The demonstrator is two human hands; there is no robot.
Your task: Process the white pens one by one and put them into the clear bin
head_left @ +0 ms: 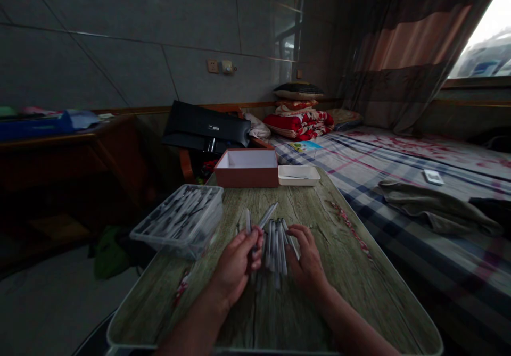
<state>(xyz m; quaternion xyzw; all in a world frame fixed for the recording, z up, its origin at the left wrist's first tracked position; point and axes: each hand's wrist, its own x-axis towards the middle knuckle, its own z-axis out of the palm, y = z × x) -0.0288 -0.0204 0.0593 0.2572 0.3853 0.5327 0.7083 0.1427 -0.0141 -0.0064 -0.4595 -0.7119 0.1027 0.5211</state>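
A row of several white pens lies on the wood-patterned table in front of me. My left hand is closed round two pens that stick up and away from its fingers. My right hand rests on the table with its fingers curled against the right side of the pen row, touching the outer pens.
A clear plastic tub with more pens sits at the table's left edge. At the far end stand an open brown box and a white lid. A bed with a checked cover runs along the right.
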